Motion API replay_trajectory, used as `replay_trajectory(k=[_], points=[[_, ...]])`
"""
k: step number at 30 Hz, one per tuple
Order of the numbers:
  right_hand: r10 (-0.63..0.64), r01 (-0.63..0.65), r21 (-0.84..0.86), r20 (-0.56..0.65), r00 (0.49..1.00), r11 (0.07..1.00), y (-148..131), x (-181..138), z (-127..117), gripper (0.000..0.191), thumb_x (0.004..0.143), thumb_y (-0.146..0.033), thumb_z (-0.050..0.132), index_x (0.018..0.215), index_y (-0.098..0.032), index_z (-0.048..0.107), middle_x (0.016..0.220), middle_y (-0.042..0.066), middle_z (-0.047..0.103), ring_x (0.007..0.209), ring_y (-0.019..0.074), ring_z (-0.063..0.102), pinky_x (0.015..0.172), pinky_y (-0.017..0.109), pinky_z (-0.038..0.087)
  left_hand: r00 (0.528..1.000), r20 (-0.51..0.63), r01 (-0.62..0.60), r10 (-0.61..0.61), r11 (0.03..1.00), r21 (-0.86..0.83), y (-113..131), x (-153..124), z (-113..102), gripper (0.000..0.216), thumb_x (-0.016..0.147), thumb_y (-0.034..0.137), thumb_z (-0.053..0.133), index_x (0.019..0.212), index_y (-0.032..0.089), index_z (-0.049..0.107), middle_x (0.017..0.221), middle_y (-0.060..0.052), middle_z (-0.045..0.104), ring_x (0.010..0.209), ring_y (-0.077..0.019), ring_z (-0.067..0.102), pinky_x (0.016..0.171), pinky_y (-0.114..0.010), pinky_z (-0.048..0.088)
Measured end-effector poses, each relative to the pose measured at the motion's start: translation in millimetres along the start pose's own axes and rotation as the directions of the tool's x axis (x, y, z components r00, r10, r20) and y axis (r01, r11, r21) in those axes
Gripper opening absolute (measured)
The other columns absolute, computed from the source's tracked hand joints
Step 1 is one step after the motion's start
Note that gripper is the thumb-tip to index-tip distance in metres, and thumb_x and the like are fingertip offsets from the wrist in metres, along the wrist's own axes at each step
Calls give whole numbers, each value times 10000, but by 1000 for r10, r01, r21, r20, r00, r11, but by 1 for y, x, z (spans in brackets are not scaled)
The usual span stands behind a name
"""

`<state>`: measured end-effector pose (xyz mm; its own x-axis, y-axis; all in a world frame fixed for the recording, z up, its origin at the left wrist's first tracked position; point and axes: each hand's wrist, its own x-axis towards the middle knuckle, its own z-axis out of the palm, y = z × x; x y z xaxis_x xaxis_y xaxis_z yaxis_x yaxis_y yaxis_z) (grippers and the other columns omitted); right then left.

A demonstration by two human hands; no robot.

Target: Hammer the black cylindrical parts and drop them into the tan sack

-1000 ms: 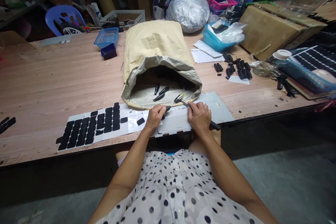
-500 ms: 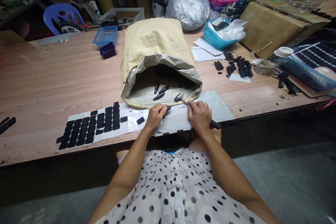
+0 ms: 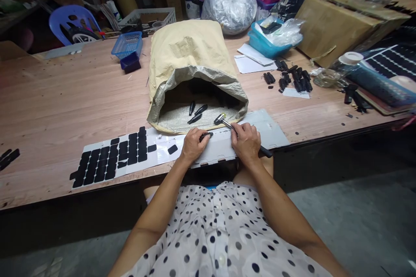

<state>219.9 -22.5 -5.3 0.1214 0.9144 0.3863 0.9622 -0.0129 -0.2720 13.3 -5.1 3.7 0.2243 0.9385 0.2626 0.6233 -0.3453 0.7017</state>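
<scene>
My left hand [image 3: 192, 146] is closed on a small black plastic part [image 3: 206, 135] and presses it onto a grey plastic sheet [image 3: 269, 130] at the table's near edge. My right hand [image 3: 246, 143] grips a small hammer [image 3: 221, 119] by its handle, the metal head raised just right of the part. Right behind the hands lies an open woven sack [image 3: 191, 58] on its side, with a few black parts [image 3: 196, 113] in its mouth. A white sheet of black adhesive pads [image 3: 113, 159] lies to the left.
More black parts [image 3: 294, 81] and white papers [image 3: 250, 64] lie at the right. Blue baskets [image 3: 127, 45], a teal tray [image 3: 268, 47], a cardboard box [image 3: 338, 30] and a clear plastic bag [image 3: 231, 8] stand at the back of the wooden table [image 3: 65, 104].
The hands hold almost the same pose. The view has shifted slightly, so everything sits a little higher and to the left.
</scene>
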Motion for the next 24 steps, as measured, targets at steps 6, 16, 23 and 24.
replay_trajectory(k=[6,16,23,24], points=[[-8,6,74,32,999,997,0,1,-11,314,967,-234,499,1175,-244,734,904,84,615,872,235,502,728,329,349,999,-38,3,0,998,58,-5,-7,2,133,900,258,714,994,225,803,895,-48,655,886,-210,598,853,-356,527],[-97,79,396,25,995,915,-16,-40,-45,385,1041,-336,411,1261,-259,717,953,63,699,889,190,666,776,286,530,998,48,49,-44,993,-105,-7,-2,0,165,897,255,715,1027,247,815,875,-40,655,889,-203,607,875,-364,524],[-168,161,311,-3,986,937,-16,-46,-40,372,1032,-284,444,1256,-269,741,849,50,658,799,173,637,737,268,516,998,53,44,-36,989,-144,-9,1,3,161,855,228,744,995,258,818,866,-34,666,892,-203,612,888,-371,530],[-186,173,298,15,982,939,-15,-47,-40,371,1030,-274,445,1246,-268,746,837,46,653,786,168,633,719,259,507,998,52,44,-37,988,-147,-9,1,3,158,853,230,745,991,258,818,860,-32,666,884,-201,611,884,-370,531]])
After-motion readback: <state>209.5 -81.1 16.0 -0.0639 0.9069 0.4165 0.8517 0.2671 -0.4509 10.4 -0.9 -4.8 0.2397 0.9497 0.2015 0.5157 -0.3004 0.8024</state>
